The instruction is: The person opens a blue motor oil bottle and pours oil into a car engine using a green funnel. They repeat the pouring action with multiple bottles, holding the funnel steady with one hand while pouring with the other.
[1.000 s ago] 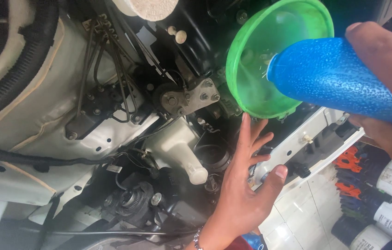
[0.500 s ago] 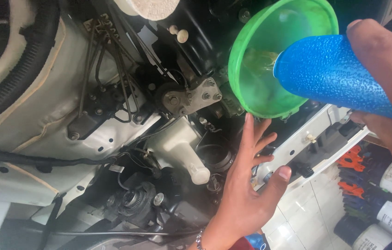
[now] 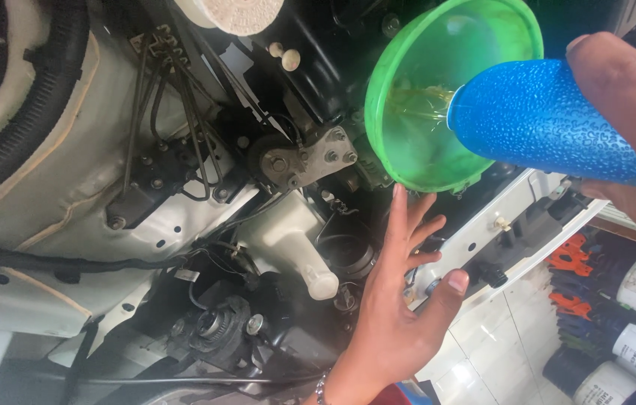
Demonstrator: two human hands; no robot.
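A: The fingers (image 3: 415, 225) of the left hand (image 3: 396, 315) are spread wide and flat, holding nothing; their tips lie just under the rim of the green funnel (image 3: 438, 97), whether touching it I cannot tell.

B: And the right hand (image 3: 633, 127)?

A: It is wrapped closed around a blue bottle (image 3: 543, 124), tipped so its mouth sits inside the funnel's bowl.

B: Is anything coming out?

A: Yes, a yellowish liquid (image 3: 419, 101) pools in the bowl below the mouth. The funnel stands in the dark engine bay, right of a white reservoir (image 3: 288, 244).

B: How far along?

A: I would judge pouring is under way. How much remains in the bottle is hidden, since its wall is opaque. More bottles (image 3: 625, 330) stand at lower right.
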